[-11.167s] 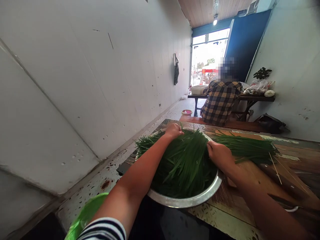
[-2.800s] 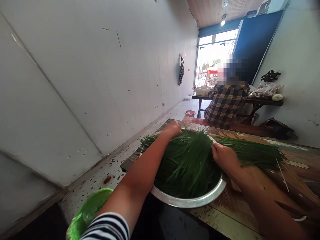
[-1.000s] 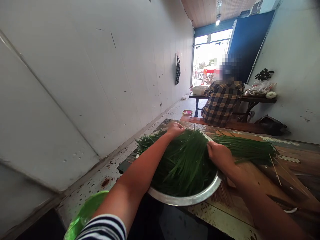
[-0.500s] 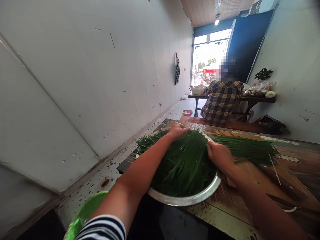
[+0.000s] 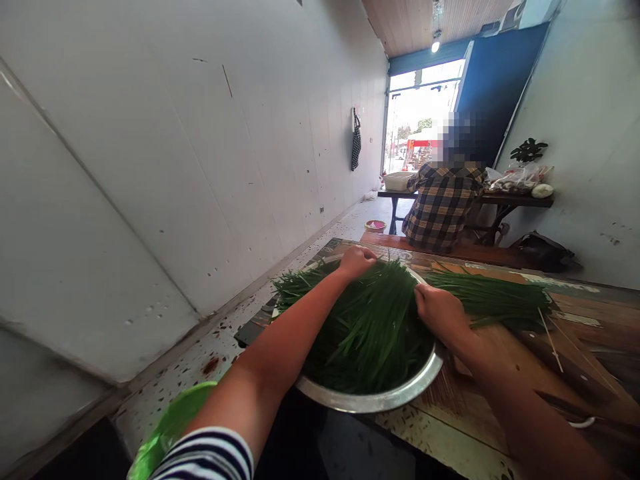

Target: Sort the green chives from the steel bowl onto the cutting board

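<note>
A wide metal basin (image 5: 367, 404) heaped with long green garlic chives (image 5: 377, 327) sits at the table's near edge. Across it reaches my left hand (image 5: 357, 261), fingers curled together by the far rim; what lies between them is hidden. My right hand (image 5: 440, 308) is closed on the basin's right rim, with its fingertips beside the chives. Past that hand, another bunch of chives (image 5: 500, 295) lies flat on the wooden table (image 5: 415, 427).
A green-lined bin (image 5: 175, 417) stands on the floor at lower left. Thin sticks (image 5: 445, 387) lie right of the basin. Ahead, a person in a plaid shirt (image 5: 440, 207) sits on a bench (image 5: 380, 239) at another table. A white wall (image 5: 200, 167) runs along the left.
Both hands keep nearly the same places at the basin. The whole view has shifted very slightly; the chives look unchanged.
</note>
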`<state>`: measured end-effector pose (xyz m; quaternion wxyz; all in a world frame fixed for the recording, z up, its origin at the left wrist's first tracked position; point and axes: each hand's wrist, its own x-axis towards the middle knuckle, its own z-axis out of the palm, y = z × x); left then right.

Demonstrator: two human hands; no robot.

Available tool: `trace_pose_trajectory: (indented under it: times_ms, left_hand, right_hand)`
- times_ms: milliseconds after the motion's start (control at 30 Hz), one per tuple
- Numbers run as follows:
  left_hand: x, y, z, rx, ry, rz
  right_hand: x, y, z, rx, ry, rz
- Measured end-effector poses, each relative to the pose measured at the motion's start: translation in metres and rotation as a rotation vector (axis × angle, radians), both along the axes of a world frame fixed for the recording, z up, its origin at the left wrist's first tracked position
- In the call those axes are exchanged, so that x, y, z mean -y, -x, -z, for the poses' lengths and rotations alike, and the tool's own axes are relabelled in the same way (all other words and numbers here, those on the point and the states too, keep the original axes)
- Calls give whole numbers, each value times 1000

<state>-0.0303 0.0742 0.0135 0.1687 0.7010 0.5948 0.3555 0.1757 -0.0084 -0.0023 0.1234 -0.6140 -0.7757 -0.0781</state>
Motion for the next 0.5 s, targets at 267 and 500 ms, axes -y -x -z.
trace_pose_trajectory:
  times_ms: [267, 500]
  left_hand:
    - [19, 0, -31, -207, 26, 167]
    - [4, 22, -18, -327, 141, 85]
  right_hand:
    - [-1, 1, 1, -31, -5, 18]
    - [0, 0, 0, -12, -1, 16]
